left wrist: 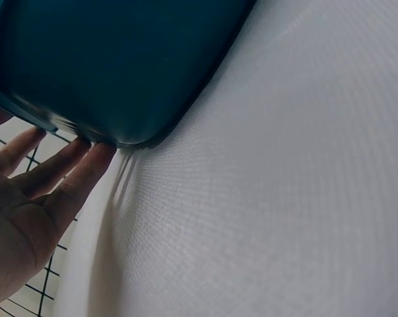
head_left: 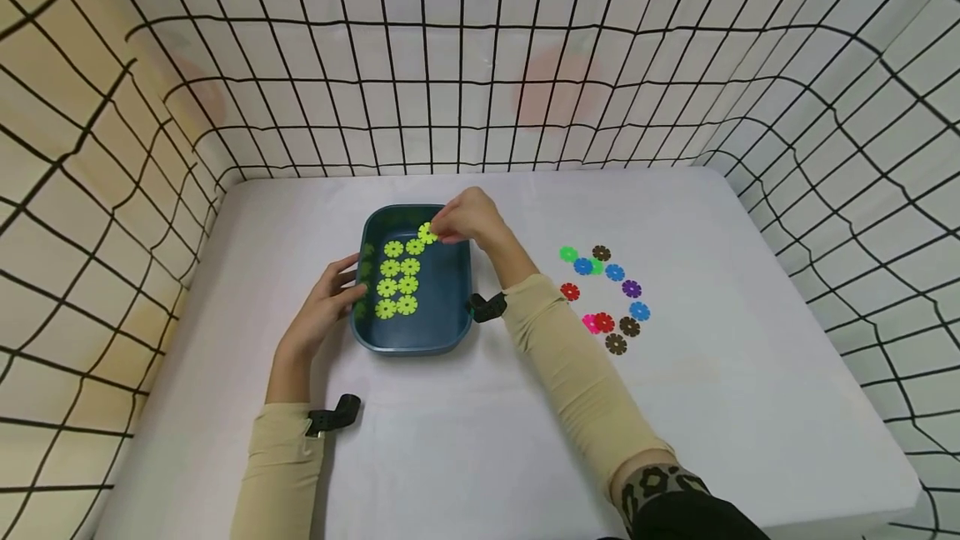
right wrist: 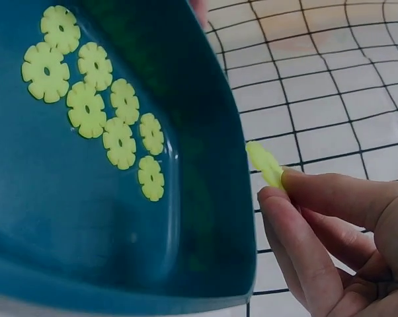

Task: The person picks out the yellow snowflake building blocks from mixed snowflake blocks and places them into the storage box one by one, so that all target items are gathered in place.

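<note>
A yellow-green notched plastic disc (right wrist: pixel 266 165) is pinched between the thumb and fingertips of my right hand (head_left: pixel 472 217). That hand is over the far right part of a dark blue tray (head_left: pixel 420 350). Inside the tray, several matching yellow-green discs (head_left: pixel 387 287) lie flat in two rough columns, left of the middle. My left hand (head_left: pixel 324 303) rests at the tray's left side, its fairly straight fingers (left wrist: pixel 80 181) touching the outer wall and the thumb at the rim.
On the white table (head_left: pixel 720 423), to the right of the tray, loose discs lie in a scattered ring: blue, red, green, purple, pink and brown (head_left: pixel 617 344). Some overlap. Black wire mesh (head_left: pixel 465 82) encloses the back and both sides.
</note>
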Available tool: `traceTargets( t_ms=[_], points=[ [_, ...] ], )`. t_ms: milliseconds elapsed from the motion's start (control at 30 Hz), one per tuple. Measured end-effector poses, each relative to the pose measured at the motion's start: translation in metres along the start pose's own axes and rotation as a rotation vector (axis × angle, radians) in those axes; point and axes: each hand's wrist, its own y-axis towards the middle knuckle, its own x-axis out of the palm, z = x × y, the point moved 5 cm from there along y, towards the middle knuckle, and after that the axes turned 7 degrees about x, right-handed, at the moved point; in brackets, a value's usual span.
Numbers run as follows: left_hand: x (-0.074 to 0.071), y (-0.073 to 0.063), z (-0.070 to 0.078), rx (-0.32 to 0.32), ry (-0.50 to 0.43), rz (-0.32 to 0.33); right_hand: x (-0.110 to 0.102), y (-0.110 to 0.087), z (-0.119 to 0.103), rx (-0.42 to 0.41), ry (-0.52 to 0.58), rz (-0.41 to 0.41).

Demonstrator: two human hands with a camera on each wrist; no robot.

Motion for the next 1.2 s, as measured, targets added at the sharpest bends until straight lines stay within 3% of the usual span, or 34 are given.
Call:
traceTargets(
  t_ms=[300, 667, 967, 1200],
  points=[
    [0.000, -0.002, 0.002, -0.013, -0.009, -0.001, 0.007, 0.013, -0.003, 0.025, -0.120, 0.083],
    [0.000, 0.001, -0.001, -0.014, -0.001, 0.003, 0.023, 0.026, -0.009, 0.007, -0.652, 0.151],
    [0.001, 0.001, -0.002, -0.015, -0.001, 0.010, 0.032, 0.032, -0.006, 0.023, -0.767, 0.140],
    [0.000, 0.003, -0.004, -0.010, -0.008, 0.011, 0.037, 0.038, -0.003, -0.013, -0.851, 0.171]
  ],
)
